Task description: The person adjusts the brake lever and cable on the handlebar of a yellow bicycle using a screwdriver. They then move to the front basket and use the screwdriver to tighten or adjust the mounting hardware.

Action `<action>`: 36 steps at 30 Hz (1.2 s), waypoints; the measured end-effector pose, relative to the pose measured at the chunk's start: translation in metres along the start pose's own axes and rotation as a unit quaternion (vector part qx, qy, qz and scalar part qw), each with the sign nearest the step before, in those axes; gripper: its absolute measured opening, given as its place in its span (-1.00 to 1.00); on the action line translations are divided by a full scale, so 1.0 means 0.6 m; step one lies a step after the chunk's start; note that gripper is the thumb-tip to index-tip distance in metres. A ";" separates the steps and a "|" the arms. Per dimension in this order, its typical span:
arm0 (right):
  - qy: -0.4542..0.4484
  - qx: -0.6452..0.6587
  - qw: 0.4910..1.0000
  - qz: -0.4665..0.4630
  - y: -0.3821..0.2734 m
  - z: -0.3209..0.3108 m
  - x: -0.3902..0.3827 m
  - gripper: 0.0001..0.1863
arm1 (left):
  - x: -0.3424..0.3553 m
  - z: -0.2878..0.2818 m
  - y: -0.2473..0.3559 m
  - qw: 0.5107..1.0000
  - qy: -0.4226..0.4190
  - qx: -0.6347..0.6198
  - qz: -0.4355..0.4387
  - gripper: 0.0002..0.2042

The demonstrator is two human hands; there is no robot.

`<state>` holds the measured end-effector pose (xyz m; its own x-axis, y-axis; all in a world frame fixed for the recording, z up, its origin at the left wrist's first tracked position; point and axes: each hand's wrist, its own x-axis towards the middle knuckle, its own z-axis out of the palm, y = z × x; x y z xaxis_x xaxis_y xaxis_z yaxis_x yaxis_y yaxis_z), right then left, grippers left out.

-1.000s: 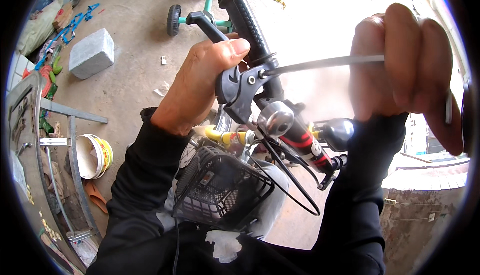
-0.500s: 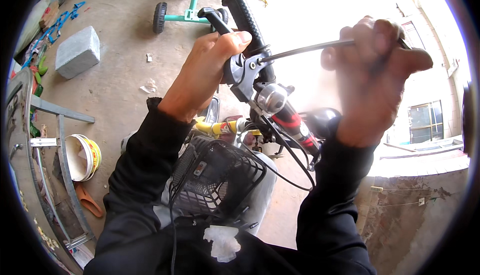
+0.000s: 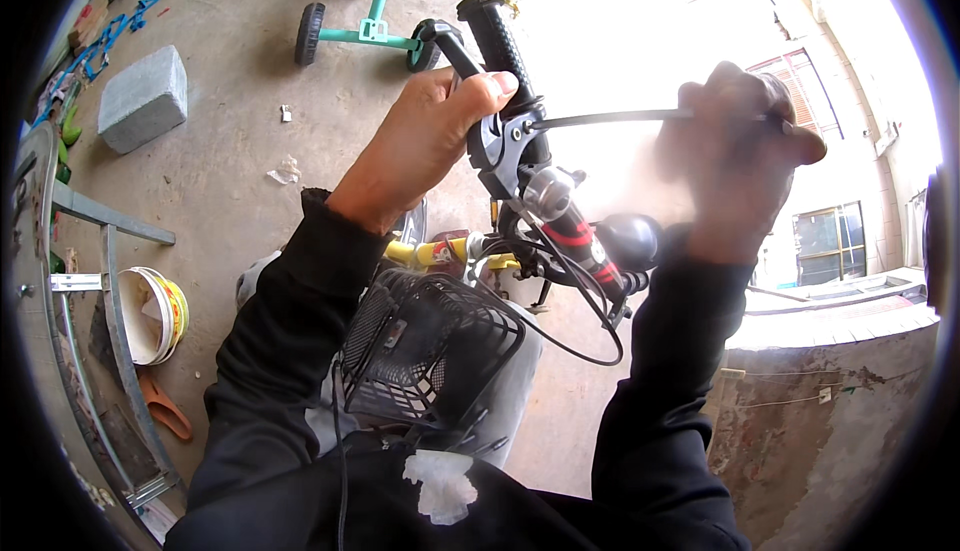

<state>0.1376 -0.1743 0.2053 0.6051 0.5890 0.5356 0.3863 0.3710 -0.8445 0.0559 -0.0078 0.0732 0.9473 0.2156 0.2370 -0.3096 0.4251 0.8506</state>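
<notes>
My left hand (image 3: 425, 141) is curled, thumb over the black ribbed rubber grip (image 3: 488, 36) at the black-and-red handlebar's (image 3: 572, 234) upper end; fingers hidden. My right hand (image 3: 742, 156), blurred, closes round a thin dark metal rod tool (image 3: 610, 118), tip at the grey brake-lever bracket (image 3: 500, 159) just below the grip. Probably turning a fastener, direction unclear; next turn needs tip seated, bracket steady.

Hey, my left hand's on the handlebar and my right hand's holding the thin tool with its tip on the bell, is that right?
Not quite: in the head view, the tool's tip is at the brake mount, not the bell. Your left hand is on the handlebar and your right hand holds the tool.
</notes>
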 end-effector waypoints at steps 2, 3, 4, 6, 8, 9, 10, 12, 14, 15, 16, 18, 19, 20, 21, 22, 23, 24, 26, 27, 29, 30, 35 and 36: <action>-0.056 0.002 0.998 0.000 -0.007 -0.012 0.008 -0.54 | 0.002 -0.003 -0.002 1.000 0.008 0.023 0.010 -0.68; -0.083 -0.001 0.997 -0.001 -0.010 -0.018 0.008 -0.54 | 0.002 -0.004 -0.005 0.999 0.010 0.034 0.014 -0.69; -0.109 0.000 0.994 0.002 -0.014 -0.024 0.009 -0.54 | 0.002 -0.003 -0.006 1.000 0.013 0.021 0.015 -0.68; -0.159 0.006 0.987 0.002 -0.017 -0.030 0.013 -0.55 | 0.002 0.002 -0.008 1.000 0.018 -0.007 0.018 -0.67; -0.198 0.009 0.980 0.005 -0.016 -0.031 0.015 -0.55 | 0.005 -0.001 -0.016 0.999 0.027 -0.019 0.010 -0.68; -0.214 0.007 0.977 0.003 -0.015 -0.030 0.018 -0.55 | 0.005 0.001 -0.017 0.999 0.036 -0.020 0.005 -0.69; -0.216 0.005 0.976 0.001 -0.015 -0.027 0.017 -0.55 | 0.005 0.003 -0.018 0.999 0.045 -0.020 -0.001 -0.69; -0.209 0.000 0.978 -0.001 -0.010 -0.019 0.012 -0.54 | 0.004 0.006 -0.017 0.998 0.053 -0.026 0.002 -0.71; -0.135 -0.004 0.991 0.000 -0.009 -0.005 -0.002 -0.54 | 0.006 0.006 -0.018 0.998 0.056 -0.033 0.001 -0.71; -0.101 -0.006 0.995 0.005 -0.010 0.001 -0.007 -0.53 | 0.005 0.008 -0.017 0.997 0.060 -0.043 0.003 -0.71; -0.066 -0.007 0.998 0.009 -0.010 0.007 -0.012 -0.53 | 0.005 0.011 -0.015 0.996 0.065 -0.052 0.005 -0.71; -0.063 -0.019 0.998 -0.001 -0.003 0.004 -0.012 -0.53 | 0.004 0.010 -0.018 0.997 0.069 -0.031 0.021 -0.71; -0.055 -0.019 0.998 -0.004 -0.002 0.005 -0.014 -0.52 | 0.004 0.005 -0.024 0.997 0.068 -0.001 0.036 -0.71; -0.035 -0.008 0.999 -0.004 -0.001 0.013 -0.019 -0.52 | 0.003 0.005 -0.025 0.997 0.066 0.003 0.042 -0.71; -0.014 0.002 1.000 -0.003 -0.001 0.019 -0.022 -0.52 | 0.003 0.006 -0.026 0.997 0.064 0.006 0.048 -0.70; 0.006 -0.003 1.000 0.004 -0.002 0.025 -0.023 -0.52 | 0.001 0.012 -0.022 0.997 0.061 -0.019 0.045 -0.70; 0.026 -0.009 1.000 0.011 -0.004 0.030 -0.024 -0.52 | 0.000 0.014 -0.020 0.997 0.056 -0.035 0.041 -0.70; 0.043 -0.015 0.999 0.011 -0.004 0.035 -0.025 -0.52 | -0.001 0.015 -0.017 0.997 0.053 -0.050 0.039 -0.69; 0.075 -0.029 0.997 0.005 -0.002 0.044 -0.028 -0.52 | -0.002 0.014 -0.014 0.996 0.046 -0.064 0.034 -0.70; 0.090 -0.040 0.995 0.000 -0.002 0.048 -0.029 -0.52 | -0.002 0.015 -0.013 0.996 0.043 -0.073 0.031 -0.70; 0.101 -0.060 0.993 -0.005 -0.003 0.052 -0.032 -0.53 | -0.002 0.019 -0.013 0.994 0.045 -0.096 0.025 -0.71; 0.106 -0.069 0.992 -0.008 -0.003 0.056 -0.033 -0.53 | -0.001 0.017 -0.013 0.994 0.038 -0.097 0.019 -0.71; 0.255 -0.197 0.946 -0.018 0.001 0.109 -0.036 -0.54 | 0.000 0.005 -0.012 0.995 0.015 -0.094 -0.006 -0.72; 0.266 -0.202 0.943 -0.005 0.000 0.113 -0.034 -0.54 | 0.001 0.006 -0.012 0.995 0.013 -0.101 -0.004 -0.72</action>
<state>0.0778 -0.1375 0.1941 0.8215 0.1037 0.5608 0.5631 0.0077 -0.8263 0.0588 -0.0136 0.0690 0.9481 0.2330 0.2162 -0.3148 0.5941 0.7402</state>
